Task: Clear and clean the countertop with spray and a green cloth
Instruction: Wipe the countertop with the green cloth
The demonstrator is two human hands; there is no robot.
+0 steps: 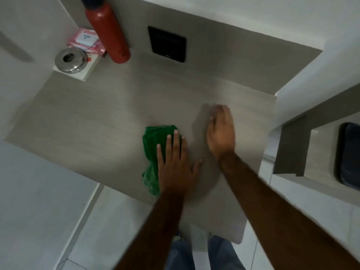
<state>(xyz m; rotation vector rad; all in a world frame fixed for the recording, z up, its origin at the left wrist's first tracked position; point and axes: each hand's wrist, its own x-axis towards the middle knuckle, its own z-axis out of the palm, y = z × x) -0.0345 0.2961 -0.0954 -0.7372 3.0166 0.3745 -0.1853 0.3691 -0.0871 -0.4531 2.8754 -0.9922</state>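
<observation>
The green cloth (155, 152) is seen bunched on the grey countertop (87, 117), near the front edge and a little right of the middle. It is pressed down by the left hand (176, 164), which is laid flat and spread over the cloth's right part, the fingers (168, 147) extended and not curled around the fabric. The right hand (221, 133) is placed just beside it on the bare surface, palm down; its fingertips are blurred, so it cannot be told whether they are bent or straight, and nothing is seen held in it. At the back left corner a red bottle (108, 30) is stood against the wall, with a pink wipes packet (85, 40) and a round steel container (71, 60) on a white block (88, 71) beside it. A black panel (167, 44) is set in the back wall.
</observation>
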